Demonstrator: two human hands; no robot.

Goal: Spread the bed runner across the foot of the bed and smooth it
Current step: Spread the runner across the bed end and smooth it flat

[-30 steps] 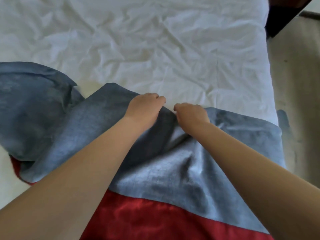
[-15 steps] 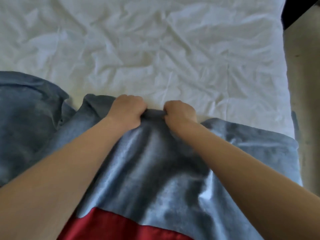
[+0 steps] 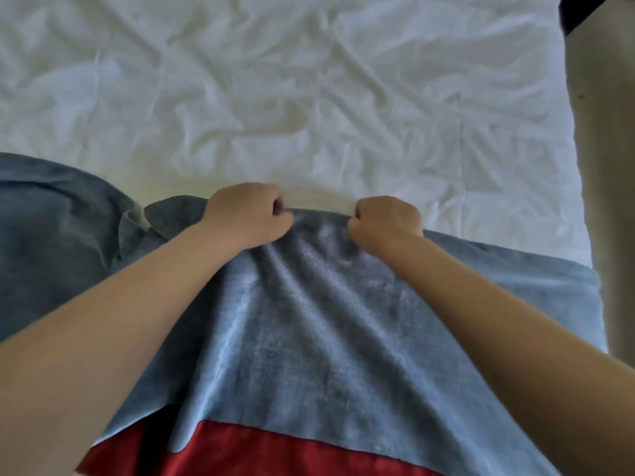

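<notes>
I see both hands, left hand (image 3: pixel 245 214) and right hand (image 3: pixel 386 219), clenched on the blue bed runner's (image 3: pixel 309 321) far edge, apparently bunching it, over the white sheet (image 3: pixel 309 97).

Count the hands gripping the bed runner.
2. The left hand grips the far edge of the bed runner near the middle; the right hand grips that edge just to its right.

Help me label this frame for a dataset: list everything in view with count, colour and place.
sheet: one, white, creased, upper part of view.
bed runner: one, blue-grey with a red band, over the sheet's near end, bunched at left.
floor: one, beige, along the right edge.
dark object: one, black, top right corner.
left hand: one, grips the runner's far edge, centre.
right hand: one, grips the same edge, to its right.
</notes>
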